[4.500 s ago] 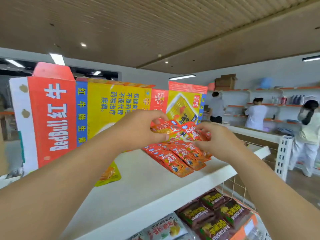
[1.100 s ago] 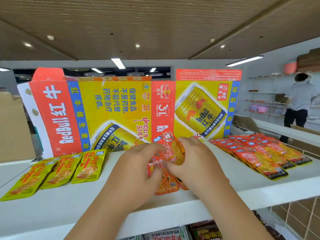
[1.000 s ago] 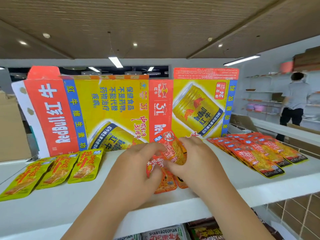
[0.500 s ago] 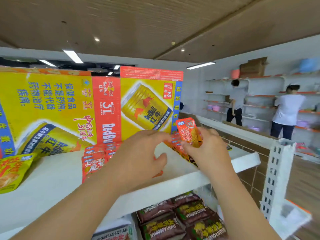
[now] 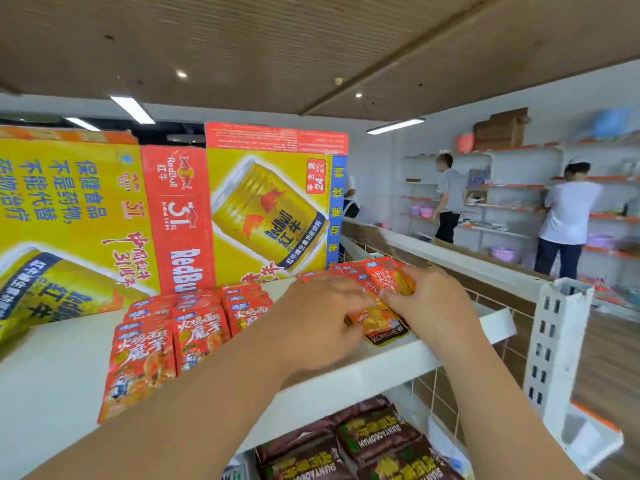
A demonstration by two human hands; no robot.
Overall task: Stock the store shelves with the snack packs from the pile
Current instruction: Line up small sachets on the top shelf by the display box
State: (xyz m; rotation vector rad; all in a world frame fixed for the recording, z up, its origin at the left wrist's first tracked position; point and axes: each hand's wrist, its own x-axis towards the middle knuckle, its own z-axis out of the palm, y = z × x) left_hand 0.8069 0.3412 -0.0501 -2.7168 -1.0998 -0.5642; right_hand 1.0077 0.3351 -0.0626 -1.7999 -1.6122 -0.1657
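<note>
On the white top shelf (image 5: pixel 398 362) lies a row of red-orange snack packs (image 5: pixel 382 323) at the right end. My right hand (image 5: pixel 433 306) pinches one red-orange pack (image 5: pixel 389 278) over that row. My left hand (image 5: pixel 311 317) lies palm down beside it, fingers spread on the row's packs. A second group of red packs (image 5: pixel 173 334) lies in columns further left on the same shelf.
A flattened yellow-and-red RedBull carton (image 5: pixel 173 220) stands along the back of the shelf. Dark brown snack packs (image 5: pixel 363 441) fill the shelf below. A white slotted upright (image 5: pixel 554 341) stands at the right. Two people (image 5: pixel 564 216) work at far wall shelves.
My right hand has brought the single red pack down onto the right-hand row, and my left hand has moved right to meet it. The view has turned slightly.
</note>
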